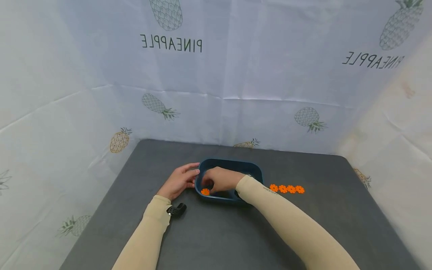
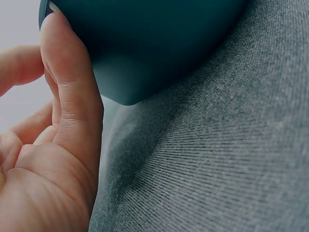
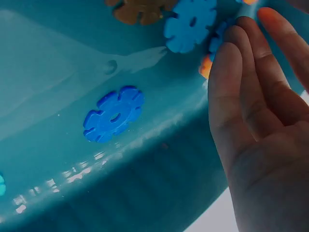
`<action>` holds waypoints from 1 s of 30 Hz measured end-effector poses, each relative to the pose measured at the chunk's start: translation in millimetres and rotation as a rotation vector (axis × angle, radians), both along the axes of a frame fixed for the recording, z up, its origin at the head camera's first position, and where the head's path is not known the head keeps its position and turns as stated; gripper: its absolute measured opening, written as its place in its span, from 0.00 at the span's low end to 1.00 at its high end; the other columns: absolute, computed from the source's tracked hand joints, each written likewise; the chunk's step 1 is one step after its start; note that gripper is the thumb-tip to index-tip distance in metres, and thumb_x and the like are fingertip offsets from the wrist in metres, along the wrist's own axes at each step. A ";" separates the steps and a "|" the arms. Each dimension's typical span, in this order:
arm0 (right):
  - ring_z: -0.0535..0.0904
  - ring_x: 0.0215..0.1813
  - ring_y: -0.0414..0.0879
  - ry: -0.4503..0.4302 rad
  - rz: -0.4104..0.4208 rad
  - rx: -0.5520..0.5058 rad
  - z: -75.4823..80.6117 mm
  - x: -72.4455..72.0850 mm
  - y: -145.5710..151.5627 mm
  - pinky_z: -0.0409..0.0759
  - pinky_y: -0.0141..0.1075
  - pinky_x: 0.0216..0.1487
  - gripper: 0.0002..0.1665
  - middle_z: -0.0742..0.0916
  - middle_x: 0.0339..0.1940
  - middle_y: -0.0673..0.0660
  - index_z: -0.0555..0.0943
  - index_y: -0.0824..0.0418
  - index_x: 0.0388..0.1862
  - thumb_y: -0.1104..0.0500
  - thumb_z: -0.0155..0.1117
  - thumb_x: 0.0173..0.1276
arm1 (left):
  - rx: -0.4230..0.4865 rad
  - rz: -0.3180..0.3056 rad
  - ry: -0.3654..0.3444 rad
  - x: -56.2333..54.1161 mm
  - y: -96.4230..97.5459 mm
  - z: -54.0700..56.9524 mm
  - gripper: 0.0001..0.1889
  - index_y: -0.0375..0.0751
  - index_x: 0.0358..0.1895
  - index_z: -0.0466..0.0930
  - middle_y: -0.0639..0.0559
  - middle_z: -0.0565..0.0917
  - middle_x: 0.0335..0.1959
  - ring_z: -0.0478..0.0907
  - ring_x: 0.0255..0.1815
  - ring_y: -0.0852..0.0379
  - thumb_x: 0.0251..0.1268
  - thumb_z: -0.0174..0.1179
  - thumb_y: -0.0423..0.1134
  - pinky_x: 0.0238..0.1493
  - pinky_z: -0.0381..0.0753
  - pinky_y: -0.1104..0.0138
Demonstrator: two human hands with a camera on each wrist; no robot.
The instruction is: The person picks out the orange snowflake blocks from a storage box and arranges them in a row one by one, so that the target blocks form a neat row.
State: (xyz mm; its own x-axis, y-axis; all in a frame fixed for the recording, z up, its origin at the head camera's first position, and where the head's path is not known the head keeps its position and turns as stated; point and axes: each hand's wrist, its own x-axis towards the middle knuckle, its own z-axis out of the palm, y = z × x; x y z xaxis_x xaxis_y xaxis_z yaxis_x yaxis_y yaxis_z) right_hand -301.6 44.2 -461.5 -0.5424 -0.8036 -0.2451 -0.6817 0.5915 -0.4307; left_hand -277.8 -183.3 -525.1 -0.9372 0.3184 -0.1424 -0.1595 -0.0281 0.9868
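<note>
A dark blue plastic box (image 1: 229, 200) with rounded corners stands on the grey table. My left hand (image 1: 180, 180) holds its left end; in the left wrist view a digit tip of the left hand (image 2: 72, 116) lies at the rim. My right hand (image 1: 221, 180) reaches down inside the box, fingertips beside an orange flower-shaped disc (image 1: 205, 191). Whether they pinch it is unclear. The right wrist view has the fingers of the right hand (image 3: 270, 116) close to a light blue flower-shaped disc (image 3: 186, 31). A darker blue disc (image 3: 116, 113) lies apart on the box floor.
Several orange flower-shaped discs (image 1: 287, 189) lie in a row on the table, right of the box. Inside the box is a brown disc (image 3: 135, 12). A white pineapple-print curtain (image 1: 236, 75) hangs behind and beside the grey table (image 1: 209, 236).
</note>
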 end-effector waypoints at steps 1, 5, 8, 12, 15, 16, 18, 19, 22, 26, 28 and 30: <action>0.86 0.51 0.36 0.016 0.014 0.017 -0.6 0.1 -2.1 0.85 0.32 0.58 0.16 0.91 0.52 0.45 0.90 0.51 0.57 0.61 0.78 0.71 | 0.001 -0.002 0.002 0.2 -0.3 0.4 0.29 0.49 0.80 0.72 0.48 0.83 0.41 0.79 0.36 0.55 0.82 0.63 0.48 0.40 0.86 0.65; 0.83 0.48 0.36 0.068 0.057 0.063 -0.3 1.3 -8.7 0.85 0.32 0.56 0.14 0.89 0.49 0.47 0.90 0.52 0.55 0.60 0.78 0.71 | 0.001 -0.011 0.006 0.4 -0.5 1.6 0.29 0.50 0.80 0.71 0.48 0.83 0.41 0.79 0.36 0.55 0.82 0.63 0.48 0.41 0.86 0.66; 0.82 0.44 0.37 0.086 0.070 0.075 0.4 2.9 -11.8 0.84 0.31 0.52 0.11 0.87 0.47 0.48 0.90 0.52 0.51 0.60 0.78 0.72 | -0.001 -0.010 0.005 0.3 0.1 2.1 0.29 0.50 0.80 0.71 0.49 0.82 0.41 0.79 0.36 0.55 0.82 0.63 0.48 0.40 0.86 0.66; 0.81 0.42 0.37 0.088 0.081 0.074 -0.4 3.6 -14.5 0.83 0.31 0.49 0.08 0.87 0.45 0.48 0.90 0.51 0.48 0.61 0.77 0.72 | 0.003 -0.005 -0.001 -0.2 -0.5 2.1 0.28 0.50 0.80 0.72 0.49 0.82 0.41 0.79 0.36 0.55 0.82 0.63 0.47 0.40 0.86 0.66; 0.81 0.41 0.36 0.067 0.087 0.065 -1.2 4.0 -17.2 0.83 0.30 0.48 0.08 0.87 0.44 0.48 0.89 0.51 0.46 0.63 0.76 0.73 | 0.000 0.002 -0.007 0.8 -2.0 0.7 0.28 0.49 0.80 0.71 0.49 0.82 0.41 0.79 0.36 0.55 0.82 0.63 0.47 0.39 0.85 0.66; 0.81 0.41 0.36 0.063 0.087 0.064 -0.4 3.8 -17.7 0.83 0.30 0.48 0.08 0.88 0.43 0.47 0.89 0.51 0.46 0.63 0.75 0.73 | 0.000 0.002 -0.006 0.7 -2.1 1.5 0.28 0.49 0.80 0.71 0.49 0.82 0.41 0.79 0.36 0.55 0.82 0.63 0.47 0.40 0.85 0.66; 0.81 0.40 0.35 0.052 0.084 0.062 1.3 3.8 -18.7 0.83 0.29 0.47 0.08 0.88 0.42 0.47 0.89 0.50 0.45 0.63 0.75 0.73 | 0.000 0.004 -0.005 1.0 -2.3 3.0 0.28 0.49 0.80 0.72 0.49 0.82 0.41 0.79 0.37 0.55 0.82 0.63 0.47 0.40 0.86 0.66; 0.81 0.40 0.35 0.046 0.080 0.063 1.0 4.6 -18.4 0.83 0.29 0.48 0.08 0.89 0.42 0.47 0.89 0.50 0.46 0.63 0.75 0.73 | -0.001 0.001 -0.006 1.8 -1.8 2.4 0.28 0.49 0.80 0.72 0.49 0.82 0.41 0.79 0.37 0.55 0.82 0.63 0.47 0.40 0.86 0.66; 0.82 0.40 0.35 0.041 0.069 0.061 0.5 5.4 -16.4 0.84 0.30 0.49 0.08 0.90 0.42 0.46 0.90 0.51 0.48 0.63 0.75 0.73 | 0.003 -0.003 -0.007 3.0 -0.9 1.4 0.29 0.48 0.80 0.72 0.49 0.82 0.41 0.79 0.37 0.55 0.82 0.63 0.47 0.41 0.86 0.66; 0.82 0.42 0.35 0.032 0.035 0.037 4.2 3.4 -11.2 0.84 0.30 0.51 0.11 0.90 0.44 0.46 0.91 0.51 0.51 0.61 0.77 0.72 | 0.003 -0.003 -0.007 3.1 -0.5 1.3 0.29 0.48 0.80 0.72 0.50 0.83 0.41 0.79 0.37 0.54 0.82 0.64 0.48 0.41 0.86 0.66; 0.82 0.43 0.36 0.018 0.005 0.013 9.1 1.8 -7.9 0.84 0.30 0.52 0.13 0.90 0.45 0.46 0.91 0.52 0.53 0.60 0.78 0.71 | -0.002 0.000 -0.003 2.9 -0.8 1.8 0.29 0.48 0.80 0.72 0.50 0.84 0.42 0.80 0.37 0.54 0.82 0.64 0.48 0.42 0.87 0.66; 0.82 0.44 0.37 0.006 -0.021 -0.015 14.9 0.1 -3.9 0.84 0.31 0.52 0.15 0.89 0.47 0.47 0.91 0.53 0.55 0.59 0.78 0.71 | -0.003 0.006 -0.001 2.9 -1.3 2.7 0.29 0.48 0.80 0.72 0.49 0.85 0.43 0.80 0.37 0.54 0.82 0.64 0.48 0.42 0.87 0.66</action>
State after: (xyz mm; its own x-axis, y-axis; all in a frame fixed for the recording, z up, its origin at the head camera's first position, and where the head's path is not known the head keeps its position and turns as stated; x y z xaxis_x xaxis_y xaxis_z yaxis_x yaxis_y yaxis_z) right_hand -301.5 40.3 -446.6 -0.5610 -0.7954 -0.2293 -0.6717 0.5993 -0.4356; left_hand -274.9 -184.6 -522.4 -0.9389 0.3125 -0.1445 -0.1606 -0.0263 0.9867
